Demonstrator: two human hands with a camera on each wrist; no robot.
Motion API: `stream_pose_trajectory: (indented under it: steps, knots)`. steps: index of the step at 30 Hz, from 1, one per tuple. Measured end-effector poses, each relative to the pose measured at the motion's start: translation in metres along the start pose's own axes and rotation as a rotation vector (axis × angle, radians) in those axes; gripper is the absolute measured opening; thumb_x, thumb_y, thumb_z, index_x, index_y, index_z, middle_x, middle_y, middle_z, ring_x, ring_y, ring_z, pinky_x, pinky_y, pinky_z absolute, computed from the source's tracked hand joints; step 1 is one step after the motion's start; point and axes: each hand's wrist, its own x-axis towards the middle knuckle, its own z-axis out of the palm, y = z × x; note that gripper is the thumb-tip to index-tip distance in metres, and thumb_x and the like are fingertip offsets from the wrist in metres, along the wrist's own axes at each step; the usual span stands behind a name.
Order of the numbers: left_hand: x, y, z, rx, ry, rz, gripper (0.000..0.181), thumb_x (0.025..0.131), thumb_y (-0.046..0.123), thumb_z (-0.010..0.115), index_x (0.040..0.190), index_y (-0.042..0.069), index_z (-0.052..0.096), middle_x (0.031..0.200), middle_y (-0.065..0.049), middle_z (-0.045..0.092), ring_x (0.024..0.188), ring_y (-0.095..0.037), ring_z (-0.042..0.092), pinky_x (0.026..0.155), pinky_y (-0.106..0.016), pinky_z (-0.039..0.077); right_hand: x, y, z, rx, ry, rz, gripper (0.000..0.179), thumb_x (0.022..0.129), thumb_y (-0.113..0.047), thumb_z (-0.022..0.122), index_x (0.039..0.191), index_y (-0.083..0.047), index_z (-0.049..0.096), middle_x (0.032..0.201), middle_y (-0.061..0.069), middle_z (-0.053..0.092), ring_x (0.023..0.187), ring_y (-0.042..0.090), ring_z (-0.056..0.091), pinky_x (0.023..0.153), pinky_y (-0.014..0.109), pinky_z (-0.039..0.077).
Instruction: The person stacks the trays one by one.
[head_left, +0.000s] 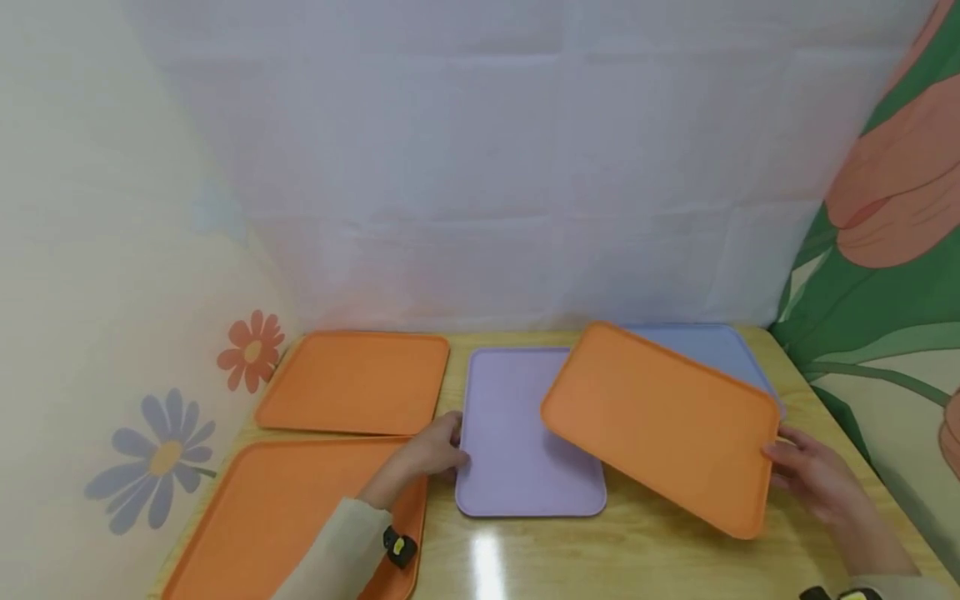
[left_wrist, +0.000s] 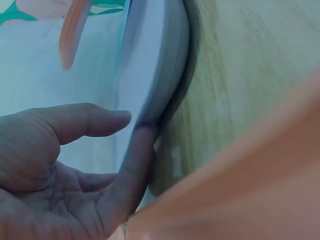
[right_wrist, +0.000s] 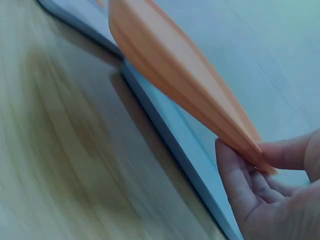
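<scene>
My right hand (head_left: pixel 817 479) pinches the short right edge of an orange tray (head_left: pixel 667 425), thumb on its upper side and fingers beneath. Raised and tilted, this tray overlaps a purple tray (head_left: pixel 517 450) and a blue tray (head_left: pixel 705 346) in the head view. At the purple tray's left edge is my left hand (head_left: pixel 431 446), its thumb over the rim and a finger against the outer side. In the left wrist view the left hand (left_wrist: pixel 75 165) has thumb and finger on either side of that rim. The right wrist view shows the raised orange tray (right_wrist: pixel 185 85) above the blue one.
Two more orange trays lie at the left of the wooden table (head_left: pixel 525 558): a far one (head_left: pixel 356 383) and a near one (head_left: pixel 300 500), partly under my left forearm. A pale cloth (head_left: pixel 487 167) hangs behind; flower-printed panels (head_left: pixel 885 250) flank the table.
</scene>
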Motion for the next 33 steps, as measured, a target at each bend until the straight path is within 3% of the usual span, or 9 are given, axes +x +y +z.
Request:
stream_pose_trajectory:
  steps: [3,5,7,11,15,19,23,28,33]
  knots:
    - [-0.001,0.003,0.000,0.115,0.089,0.046,0.065,0.087,0.004,0.073,0.142,-0.013,0.042,0.109,-0.019,0.060,0.093,-0.027,0.065,0.074,-0.041,0.059,0.003,0.009,0.018,0.011,0.029,-0.018,0.039,0.102,0.007,0.045,0.103,-0.025,0.069,0.095,-0.001,0.073,0.086,0.014,0.072,0.072,0.032,0.061]
    - [-0.003,0.007,0.001,0.181,0.173,0.110,0.056,0.089,0.011,0.073,0.135,-0.012,0.052,0.109,-0.019,0.061,0.097,-0.029,0.063,0.080,-0.044,0.057,0.005,0.014,0.030,0.011,0.038,-0.030,0.037,0.102,0.007,0.045,0.104,-0.023,0.066,0.096,-0.002,0.073,0.086,0.013,0.071,0.072,0.032,0.060]
    - [-0.006,0.012,0.005,0.187,0.252,0.170,0.047,0.091,0.015,0.072,0.129,-0.009,0.059,0.110,-0.018,0.063,0.100,-0.031,0.063,0.085,-0.046,0.055,0.007,0.018,0.041,0.005,0.042,-0.037,0.035,0.102,0.006,0.045,0.106,-0.023,0.064,0.098,-0.003,0.072,0.086,0.013,0.070,0.072,0.032,0.060]
    - [-0.010,0.022,0.017,0.022,0.345,0.313,0.036,0.093,0.011,0.068,0.123,-0.009,0.062,0.116,-0.023,0.065,0.102,-0.034,0.065,0.086,-0.045,0.057,0.011,0.025,0.065,-0.006,0.079,-0.028,0.029,0.102,0.005,0.046,0.112,-0.020,0.058,0.099,-0.005,0.069,0.087,0.011,0.067,0.072,0.030,0.059]
    - [-0.009,0.030,0.033,-0.241,0.345,0.369,0.042,0.093,0.001,0.065,0.131,-0.012,0.053,0.124,-0.030,0.059,0.106,-0.036,0.064,0.082,-0.036,0.060,0.015,0.031,0.089,-0.013,0.140,0.001,0.026,0.101,0.004,0.049,0.120,-0.014,0.046,0.097,-0.007,0.067,0.086,0.010,0.066,0.072,0.027,0.059]
    - [-0.005,0.036,0.048,-0.501,0.294,0.320,0.052,0.094,0.000,0.061,0.139,-0.012,0.040,0.128,-0.033,0.052,0.106,-0.031,0.063,0.084,-0.035,0.060,0.020,0.035,0.110,0.000,0.179,0.013,0.029,0.100,0.005,0.050,0.122,-0.012,0.042,0.094,-0.007,0.065,0.084,0.009,0.066,0.070,0.027,0.058]
    - [-0.002,0.039,0.057,-0.652,0.252,0.261,0.055,0.096,0.002,0.063,0.143,-0.007,0.036,0.128,-0.028,0.051,0.103,-0.022,0.063,0.088,-0.040,0.059,0.027,0.039,0.128,0.019,0.196,0.015,0.029,0.099,0.006,0.050,0.120,-0.012,0.042,0.092,-0.007,0.064,0.081,0.009,0.065,0.069,0.026,0.058]
    - [0.001,0.042,0.063,-0.692,0.279,0.248,0.064,0.093,0.004,0.067,0.146,-0.004,0.032,0.127,-0.023,0.050,0.103,-0.018,0.062,0.086,-0.033,0.059,0.033,0.047,0.147,0.036,0.233,0.007,0.029,0.097,0.008,0.051,0.116,-0.012,0.042,0.087,-0.007,0.063,0.077,0.009,0.065,0.067,0.026,0.059]
    - [0.001,0.045,0.063,-0.716,0.331,0.254,0.084,0.088,0.001,0.070,0.153,-0.002,0.017,0.126,-0.019,0.044,0.101,-0.019,0.058,0.077,-0.026,0.057,0.035,0.052,0.165,0.033,0.243,-0.004,0.031,0.098,0.008,0.050,0.121,-0.009,0.038,0.088,-0.006,0.060,0.078,0.008,0.064,0.069,0.028,0.059]
